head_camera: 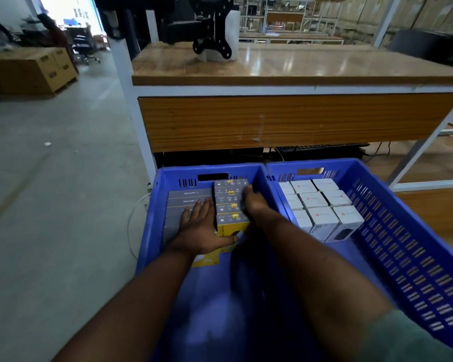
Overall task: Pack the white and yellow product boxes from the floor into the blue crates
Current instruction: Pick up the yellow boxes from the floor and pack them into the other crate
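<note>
A row of yellow product boxes [230, 205] with grey tops stands in the left blue crate [152, 226], beside flat grey-faced boxes [186, 198] against the crate's left wall. My left hand [203, 229] lies flat with straight fingers on the grey boxes, along the row's left side, its thumb stretched across the yellow front of the nearest box. My right hand [254, 202] holds the row's right side, fingers curled over its far part; their tips are hidden. White product boxes [317, 207] fill the far end of the right blue crate [403, 231].
Both crates sit on the floor against a wooden workbench [285, 66] with white metal legs. A white cable [135, 220] loops on the grey floor left of the crates. A yellow sheet [207, 258] lies on the left crate's bottom. A wooden cabinet [29, 71] stands far left.
</note>
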`<state>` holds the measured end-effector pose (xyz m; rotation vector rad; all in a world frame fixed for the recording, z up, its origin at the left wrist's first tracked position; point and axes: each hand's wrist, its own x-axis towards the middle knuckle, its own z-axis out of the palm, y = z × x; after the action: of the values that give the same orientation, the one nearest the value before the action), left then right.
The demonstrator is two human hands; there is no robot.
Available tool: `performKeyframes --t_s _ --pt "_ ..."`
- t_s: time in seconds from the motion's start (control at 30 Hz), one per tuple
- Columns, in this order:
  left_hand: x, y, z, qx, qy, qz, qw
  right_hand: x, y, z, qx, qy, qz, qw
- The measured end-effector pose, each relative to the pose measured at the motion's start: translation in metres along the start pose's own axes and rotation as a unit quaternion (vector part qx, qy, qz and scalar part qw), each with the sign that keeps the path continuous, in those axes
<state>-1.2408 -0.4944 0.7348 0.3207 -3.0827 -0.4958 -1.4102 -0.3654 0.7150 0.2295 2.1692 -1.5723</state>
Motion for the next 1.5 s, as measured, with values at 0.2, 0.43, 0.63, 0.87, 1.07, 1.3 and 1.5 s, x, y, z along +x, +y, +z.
performKeyframes --t_s 0.2,0.43,0.63,0.87,1.07,1.3,1.5 --pt "-0.008 0.0 -0.018 0.001 0.003 -0.002 1.0 -0.058 -0.048 -0.013 -0.135 0.044 -0.113 0.983" --pt "-0.024 0.012 -0.037 0.006 0.039 0.044 0.998 -0.099 -0.058 -0.022 -0.255 0.049 -0.221 0.94" --pt "-0.038 0.02 -0.045 -0.046 0.119 0.101 0.987 -0.161 -0.025 -0.043 -0.181 0.054 -0.328 0.926" --pt "-0.048 0.094 -0.057 -0.167 0.168 0.217 0.947 -0.203 0.011 -0.117 -0.156 0.16 -0.438 0.871" --pt "-0.033 0.171 -0.039 -0.137 0.119 0.258 0.949 -0.165 0.04 -0.223 -0.047 0.208 -0.276 0.937" --pt "0.029 0.259 -0.014 0.018 0.002 0.134 0.991 -0.073 0.072 -0.296 0.154 0.08 -0.146 0.974" --pt "0.06 0.273 0.025 0.109 -0.054 -0.016 0.992 -0.021 0.076 -0.3 0.028 0.056 -0.168 0.984"
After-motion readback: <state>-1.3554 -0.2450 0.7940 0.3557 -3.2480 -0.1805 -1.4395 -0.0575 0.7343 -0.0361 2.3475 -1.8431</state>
